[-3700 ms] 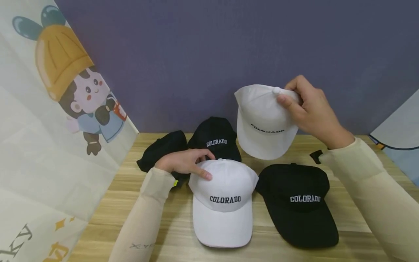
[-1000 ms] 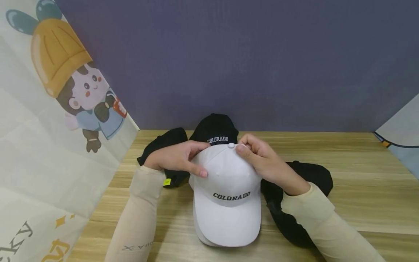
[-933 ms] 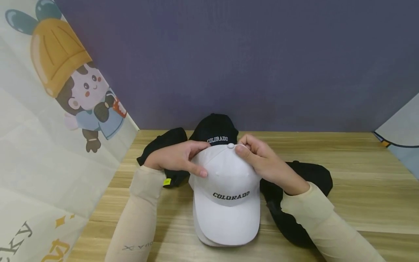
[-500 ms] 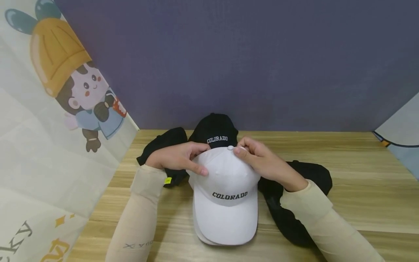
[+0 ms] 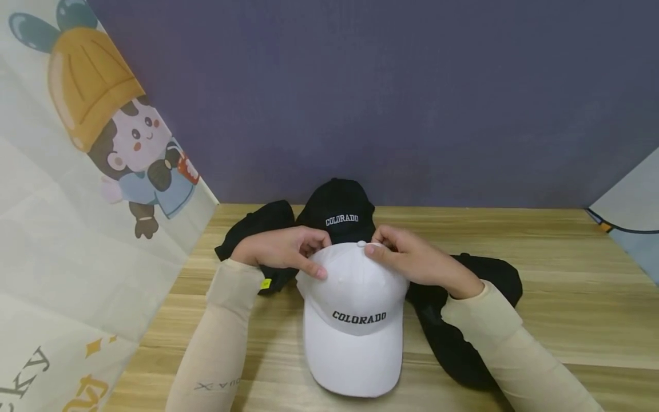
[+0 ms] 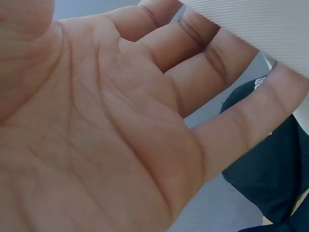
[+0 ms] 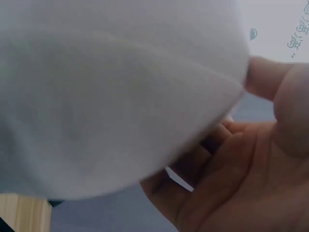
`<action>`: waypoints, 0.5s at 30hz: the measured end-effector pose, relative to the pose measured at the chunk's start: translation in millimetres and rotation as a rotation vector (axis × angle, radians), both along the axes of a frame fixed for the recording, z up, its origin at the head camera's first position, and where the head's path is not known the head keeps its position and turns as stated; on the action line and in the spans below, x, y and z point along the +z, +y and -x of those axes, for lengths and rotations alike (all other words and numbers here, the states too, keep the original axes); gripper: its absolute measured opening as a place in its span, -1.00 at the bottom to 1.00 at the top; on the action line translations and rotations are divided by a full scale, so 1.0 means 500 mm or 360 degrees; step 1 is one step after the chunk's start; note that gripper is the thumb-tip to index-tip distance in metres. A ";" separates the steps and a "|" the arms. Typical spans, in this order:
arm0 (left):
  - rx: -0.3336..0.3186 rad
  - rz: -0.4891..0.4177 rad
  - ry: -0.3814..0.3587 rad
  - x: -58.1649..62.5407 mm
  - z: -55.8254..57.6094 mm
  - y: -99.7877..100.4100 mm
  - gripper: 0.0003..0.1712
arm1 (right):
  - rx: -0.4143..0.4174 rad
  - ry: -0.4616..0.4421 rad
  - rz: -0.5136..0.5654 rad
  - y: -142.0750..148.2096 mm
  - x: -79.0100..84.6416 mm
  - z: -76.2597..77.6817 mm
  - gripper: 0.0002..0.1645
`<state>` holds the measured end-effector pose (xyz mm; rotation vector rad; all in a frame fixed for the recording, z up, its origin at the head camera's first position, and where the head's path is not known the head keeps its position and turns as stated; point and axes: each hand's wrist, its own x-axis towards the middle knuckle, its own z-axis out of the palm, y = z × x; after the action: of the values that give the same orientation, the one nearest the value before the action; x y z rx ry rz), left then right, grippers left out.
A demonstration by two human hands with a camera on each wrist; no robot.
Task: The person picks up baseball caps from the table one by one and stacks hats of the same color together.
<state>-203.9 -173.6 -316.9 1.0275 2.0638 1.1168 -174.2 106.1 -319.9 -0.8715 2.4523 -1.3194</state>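
Observation:
A white baseball cap [image 5: 355,297] lettered COLORADO stands brim toward me in the middle of the table, nested over another white cap that is almost wholly hidden. My right hand [image 5: 419,260] pinches its crown beside the top button, thumb in front and fingers behind. At the crown's left side, my left hand [image 5: 278,250] holds it with the thumb on the front; the fingers reach behind. In the left wrist view those fingers [image 6: 231,58] pass under white fabric. The right wrist view shows the cap's side panel [image 7: 106,111] close up, with the right fingers curled at its rear edge.
Just behind the white cap is a black COLORADO cap [image 5: 337,203]. Another black cap [image 5: 273,220], tipped over, lies at the left by a yellow tag [image 5: 265,284]. A third black cap [image 5: 489,274] sits at right, partly under my forearm. A dark wall panel [image 5: 386,103] closes the back.
Earlier my right hand held the white cap in the air at right. It has come over the other white cap, then settled lower until the two brims line up. My left hand has hardly moved.

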 end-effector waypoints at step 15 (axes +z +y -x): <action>0.0115 0.0191 0.0156 -0.007 0.007 -0.003 -0.52 | 0.0164 0.0031 -0.0257 0.019 -0.012 0.017 -0.43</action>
<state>-207.6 -175.1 -320.2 0.9733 2.2323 0.9816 -182.8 115.5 -326.0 -0.9594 2.4515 -1.0669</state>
